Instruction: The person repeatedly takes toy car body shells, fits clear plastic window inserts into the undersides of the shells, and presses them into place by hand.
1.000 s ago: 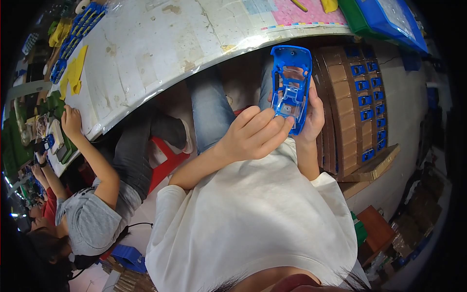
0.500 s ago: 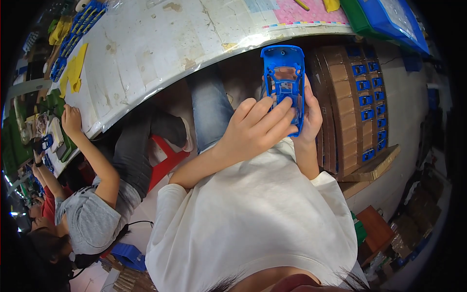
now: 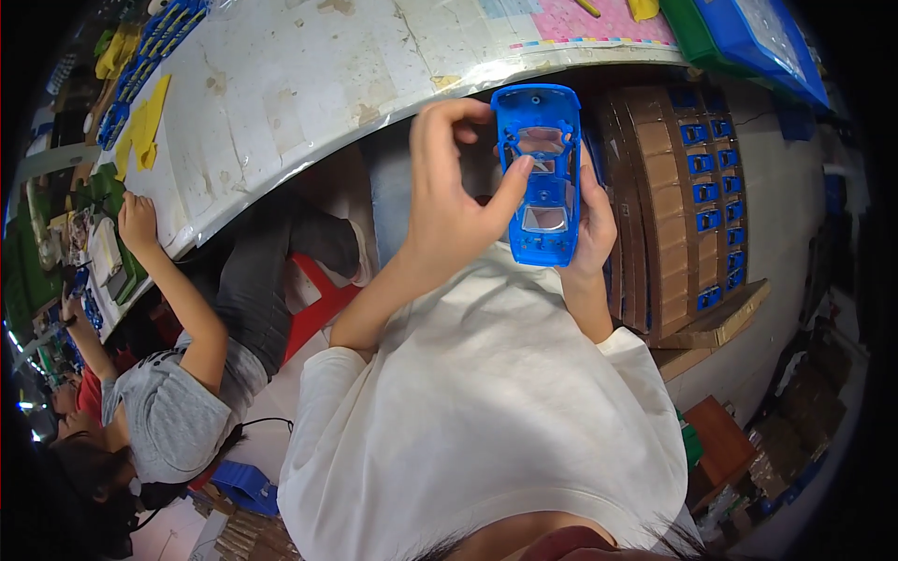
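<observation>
A blue plastic toy car shell (image 3: 543, 173) with clear window panes is held upright in front of my chest, below the table edge. My right hand (image 3: 593, 224) grips it from behind along its right side. My left hand (image 3: 453, 192) is raised beside it, the thumb tip pressing on the shell's inner face near the middle and the index finger curled above. My white shirt (image 3: 486, 411) fills the lower middle of the view.
A worn white worktable (image 3: 281, 84) curves across the top, with yellow and blue parts at its left end and a blue bin (image 3: 758, 37) at the right. Cardboard trays of blue parts (image 3: 697, 187) stand at my right. A co-worker in a grey shirt (image 3: 164, 411) sits at my left.
The car shell has been lifted slightly and turned upright. My left hand has drawn back from covering it, and only the thumb now presses on its inside.
</observation>
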Motion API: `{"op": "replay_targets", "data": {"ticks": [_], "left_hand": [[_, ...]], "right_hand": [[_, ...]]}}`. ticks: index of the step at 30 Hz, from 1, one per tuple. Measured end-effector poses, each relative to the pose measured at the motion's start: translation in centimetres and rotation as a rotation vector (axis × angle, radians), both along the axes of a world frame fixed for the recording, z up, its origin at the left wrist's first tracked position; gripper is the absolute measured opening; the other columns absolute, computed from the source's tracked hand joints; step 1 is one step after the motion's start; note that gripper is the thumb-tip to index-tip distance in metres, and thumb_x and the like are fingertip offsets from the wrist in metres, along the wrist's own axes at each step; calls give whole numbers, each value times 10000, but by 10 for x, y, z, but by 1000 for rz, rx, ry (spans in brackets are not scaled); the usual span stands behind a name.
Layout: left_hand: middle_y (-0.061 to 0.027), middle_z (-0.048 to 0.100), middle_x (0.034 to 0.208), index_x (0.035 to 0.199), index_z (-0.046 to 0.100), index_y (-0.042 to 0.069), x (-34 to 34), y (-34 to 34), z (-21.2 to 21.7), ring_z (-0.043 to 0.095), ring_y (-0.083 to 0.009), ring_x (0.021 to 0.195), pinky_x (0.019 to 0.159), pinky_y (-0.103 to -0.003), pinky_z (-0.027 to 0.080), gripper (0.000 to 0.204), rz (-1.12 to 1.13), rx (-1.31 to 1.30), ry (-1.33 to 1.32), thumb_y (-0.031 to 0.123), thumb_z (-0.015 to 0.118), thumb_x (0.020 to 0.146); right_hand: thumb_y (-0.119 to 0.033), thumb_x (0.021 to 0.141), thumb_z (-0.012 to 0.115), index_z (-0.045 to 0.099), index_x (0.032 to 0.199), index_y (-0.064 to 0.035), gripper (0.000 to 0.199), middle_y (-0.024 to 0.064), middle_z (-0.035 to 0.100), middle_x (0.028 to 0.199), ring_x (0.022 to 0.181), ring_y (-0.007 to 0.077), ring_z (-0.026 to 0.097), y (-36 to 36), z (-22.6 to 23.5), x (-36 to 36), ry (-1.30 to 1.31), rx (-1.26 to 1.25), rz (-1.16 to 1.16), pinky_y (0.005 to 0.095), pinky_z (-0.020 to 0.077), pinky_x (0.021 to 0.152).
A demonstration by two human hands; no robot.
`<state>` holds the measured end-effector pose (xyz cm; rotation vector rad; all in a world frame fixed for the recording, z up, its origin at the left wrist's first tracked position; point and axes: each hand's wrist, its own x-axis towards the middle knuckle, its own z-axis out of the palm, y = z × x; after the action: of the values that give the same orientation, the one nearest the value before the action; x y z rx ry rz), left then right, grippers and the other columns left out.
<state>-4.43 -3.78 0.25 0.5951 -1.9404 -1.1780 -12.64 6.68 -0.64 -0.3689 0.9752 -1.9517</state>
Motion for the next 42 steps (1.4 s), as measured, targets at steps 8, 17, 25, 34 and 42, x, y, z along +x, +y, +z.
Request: {"op": "replay_targets", "data": {"ticks": [8,17,25,34,42], "left_hand": [[-111,538,956,1032,502,-38,-8,-1,0,596,-156,820,643,-256,478,262,-148,433,-157,27,589,794],[-88,600,877,998,520,-33,-14,-4,-13,556,-87,696,553,-205,445,231,-123,249,-23,59,615,807],[-98,545,838,942,519,-23,-11,-4,-15,543,-166,693,590,-262,433,165,-148,178,-48,48,577,804],[-82,558,842,924,501,-16,-9,-1,-21,535,-95,630,503,-220,427,162,-117,219,-68,97,583,842],[-87,560,843,922,491,-9,-12,-4,-19,534,-99,631,500,-216,423,159,-93,147,-64,99,578,844]], "right_hand": [[-230,842,533,395,1113,-6,377,94,560,980,817,93,551,-3,4,-10,453,160,23,237,459,640],[-65,887,453,492,966,12,117,83,604,811,692,85,554,-16,6,-7,777,384,-82,239,460,564],[-55,898,418,493,974,22,132,98,619,887,672,101,558,-18,5,-3,728,364,-97,237,460,561],[-37,875,457,455,900,22,64,99,569,746,604,90,543,-19,6,-1,783,386,-139,244,439,527],[-33,870,452,446,880,9,43,89,566,725,573,93,521,-23,4,-2,831,398,-196,248,415,493]]}}
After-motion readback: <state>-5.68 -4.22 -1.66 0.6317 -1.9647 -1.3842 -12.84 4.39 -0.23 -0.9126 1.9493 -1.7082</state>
